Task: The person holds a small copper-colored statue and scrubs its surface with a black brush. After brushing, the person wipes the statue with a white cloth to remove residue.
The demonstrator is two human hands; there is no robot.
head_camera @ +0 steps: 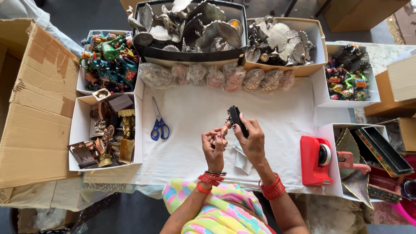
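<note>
My right hand (pixel 252 139) grips a small black brush (pixel 237 120) and holds it against a little copper-coloured figurine (pixel 225 129). My left hand (pixel 213 149) pinches that figurine from below, over the white cloth (pixel 195 121) that covers the table. A crumpled white rag (pixel 241 159) lies under my right wrist. Both wrists wear red bangles.
Blue-handled scissors (pixel 158 124) lie left of my hands, a red tape dispenser (pixel 315 159) to the right. Plastic-wrapped items (pixel 216 76) line the cloth's far edge. Boxes of metal and painted figurines ring the cloth: brass pieces (pixel 108 134) left, silver peacocks (pixel 195 26) behind. A flattened cardboard box (pixel 34 99) lies far left.
</note>
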